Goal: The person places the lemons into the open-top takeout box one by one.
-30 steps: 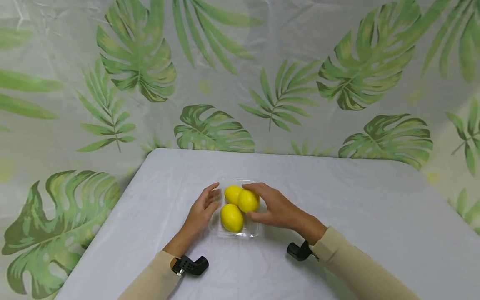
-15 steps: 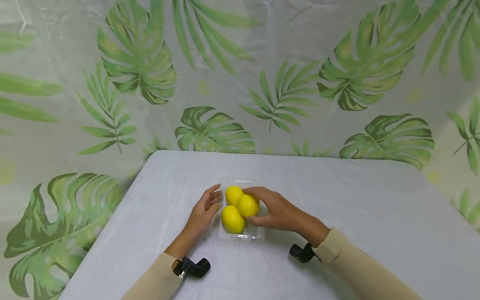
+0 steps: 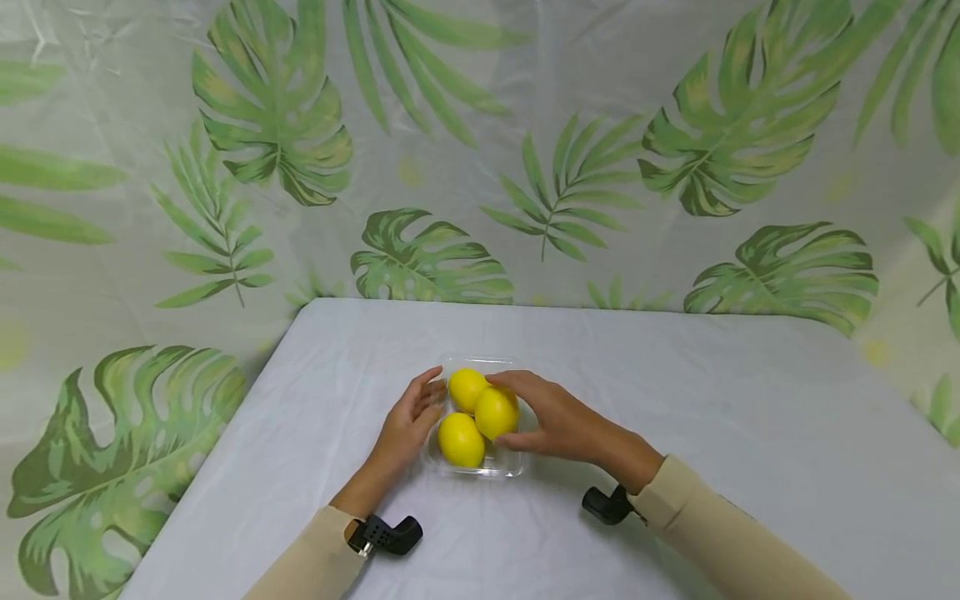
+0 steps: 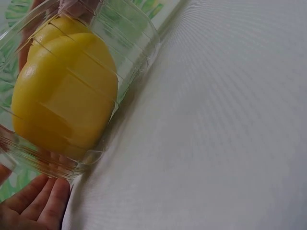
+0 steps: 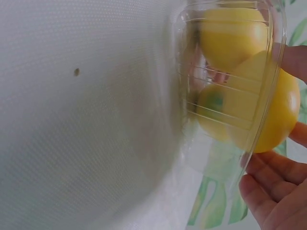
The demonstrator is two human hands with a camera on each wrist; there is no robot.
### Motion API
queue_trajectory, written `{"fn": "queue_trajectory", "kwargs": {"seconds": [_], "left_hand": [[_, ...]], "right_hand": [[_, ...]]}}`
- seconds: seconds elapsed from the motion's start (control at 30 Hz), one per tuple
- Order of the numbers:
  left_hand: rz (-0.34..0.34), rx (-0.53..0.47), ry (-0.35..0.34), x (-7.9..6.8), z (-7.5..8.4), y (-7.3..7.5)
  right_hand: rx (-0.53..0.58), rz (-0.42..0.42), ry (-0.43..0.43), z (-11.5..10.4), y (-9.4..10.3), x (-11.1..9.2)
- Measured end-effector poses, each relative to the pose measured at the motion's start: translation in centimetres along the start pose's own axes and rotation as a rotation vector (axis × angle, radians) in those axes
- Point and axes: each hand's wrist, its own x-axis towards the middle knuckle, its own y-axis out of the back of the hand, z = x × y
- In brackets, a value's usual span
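Note:
A clear plastic container (image 3: pixel 474 472) on the table holds three yellow lemons. One lemon (image 3: pixel 467 390) lies at its far side and another lemon (image 3: pixel 461 440) at its near left. The third lemon (image 3: pixel 496 414) leans at the right, rising above the rim in the right wrist view. My right hand (image 3: pixel 551 418) grips this third lemon between thumb and fingers. Beside the container's left wall, my left hand (image 3: pixel 408 421) has its fingers loosely bent and holds nothing. In the left wrist view its fingertips (image 4: pixel 58 188) are close to the container; contact is unclear.
A white cloth covers the table (image 3: pixel 675 400). Behind it hangs a leaf-printed sheet (image 3: pixel 585 75). Each wrist bears a black camera, the left camera (image 3: pixel 393 534) and the right camera (image 3: pixel 606 505).
The lemon in my right hand has come slightly lower and nearer in the container. The near-left lemon has shifted a little to the left. My left hand has hardly moved.

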Motion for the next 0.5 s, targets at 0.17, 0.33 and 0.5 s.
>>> {"fn": "queue_trajectory", "kwargs": {"seconds": [0.17, 0.33, 0.5], "left_hand": [[-0.005, -0.007, 0.003, 0.15, -0.02, 0.02], [0.003, 0.003, -0.009, 0.01, -0.07, -0.15], [-0.001, -0.029, -0.032, -0.04, -0.02, -0.09]], "right_hand": [[0.000, 0.000, 0.003, -0.15, 0.18, 0.02], [-0.007, 0.011, -0.024, -0.25, 0.40, -0.20], [-0.032, 0.053, -0.044, -0.80, 0.91, -0.75]]}}
